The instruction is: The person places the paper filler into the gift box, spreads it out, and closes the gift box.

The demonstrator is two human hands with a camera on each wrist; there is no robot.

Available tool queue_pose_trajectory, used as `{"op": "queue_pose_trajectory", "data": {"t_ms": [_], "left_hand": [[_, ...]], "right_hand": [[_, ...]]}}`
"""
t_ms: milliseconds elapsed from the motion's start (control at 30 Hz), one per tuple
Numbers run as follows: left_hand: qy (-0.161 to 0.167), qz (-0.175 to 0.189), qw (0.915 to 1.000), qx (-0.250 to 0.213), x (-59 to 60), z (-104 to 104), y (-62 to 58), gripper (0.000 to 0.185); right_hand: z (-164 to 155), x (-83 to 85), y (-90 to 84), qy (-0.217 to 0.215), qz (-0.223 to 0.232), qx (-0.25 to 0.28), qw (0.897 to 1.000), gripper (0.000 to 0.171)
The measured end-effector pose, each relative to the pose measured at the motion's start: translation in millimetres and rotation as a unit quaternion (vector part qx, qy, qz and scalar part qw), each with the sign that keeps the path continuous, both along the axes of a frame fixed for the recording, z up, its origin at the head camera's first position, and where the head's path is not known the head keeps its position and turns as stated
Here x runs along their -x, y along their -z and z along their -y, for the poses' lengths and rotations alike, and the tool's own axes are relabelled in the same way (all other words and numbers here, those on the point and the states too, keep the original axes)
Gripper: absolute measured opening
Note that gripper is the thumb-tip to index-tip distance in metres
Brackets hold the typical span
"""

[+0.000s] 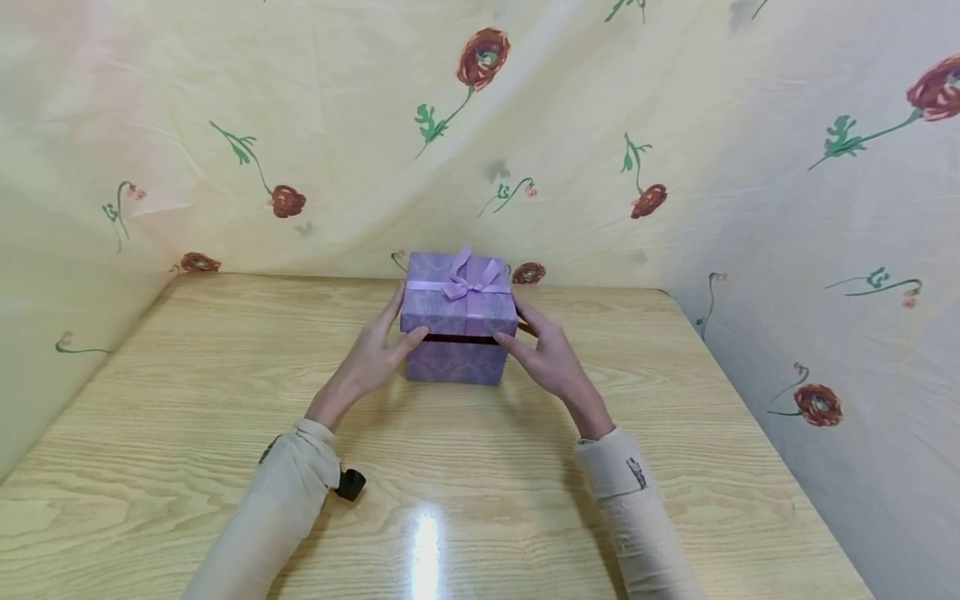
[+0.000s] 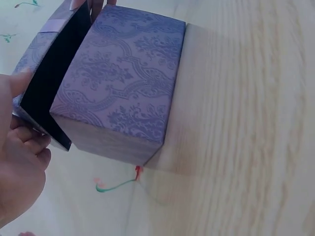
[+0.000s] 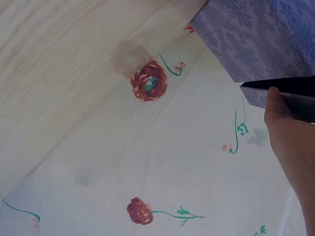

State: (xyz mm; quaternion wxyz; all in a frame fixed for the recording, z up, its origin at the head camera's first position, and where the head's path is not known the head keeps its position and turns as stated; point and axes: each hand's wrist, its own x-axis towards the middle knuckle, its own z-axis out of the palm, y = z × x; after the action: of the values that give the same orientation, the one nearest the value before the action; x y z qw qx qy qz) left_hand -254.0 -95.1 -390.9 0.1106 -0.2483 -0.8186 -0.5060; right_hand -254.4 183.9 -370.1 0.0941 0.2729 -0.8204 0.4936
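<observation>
Both hands (image 1: 457,354) around lid (image 1: 459,296).

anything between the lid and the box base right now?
Head view: a dark gap separates the lid from the box base; left wrist view shows a black inner wall there.

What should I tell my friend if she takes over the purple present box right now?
Left hand: grips the left edge of the lid.
Right hand: grips the lid's right edge.
The purple box stands on the wooden table, near the flowered cloth at the back.
Done: the lid, with its ribbon bow, is raised a little; a dark gap shows under it.
Left: the lid is not yet clear of the box.
</observation>
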Motion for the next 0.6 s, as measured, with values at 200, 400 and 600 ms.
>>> {"op": "queue_pose_trajectory", "data": {"t_ms": [200, 400, 600], "left_hand": [[0.01, 0.034, 0.9993, 0.009, -0.7, 2, 3.7, 0.078], [0.02, 0.043, 0.9988, 0.011, 1.0, 3, 9.3, 0.077], [0.014, 0.045, 0.9986, 0.021, 2.7, 3, 13.5, 0.077]], "right_hand": [[2, 2.4, 7.4, 0.0, -0.019, -0.02, 1.0, 0.068], [2, 2.4, 10.2, 0.0, -0.028, -0.019, 0.999, 0.068], [2, 2.5, 10.7, 0.004, -0.018, -0.034, 0.999, 0.068]]}}
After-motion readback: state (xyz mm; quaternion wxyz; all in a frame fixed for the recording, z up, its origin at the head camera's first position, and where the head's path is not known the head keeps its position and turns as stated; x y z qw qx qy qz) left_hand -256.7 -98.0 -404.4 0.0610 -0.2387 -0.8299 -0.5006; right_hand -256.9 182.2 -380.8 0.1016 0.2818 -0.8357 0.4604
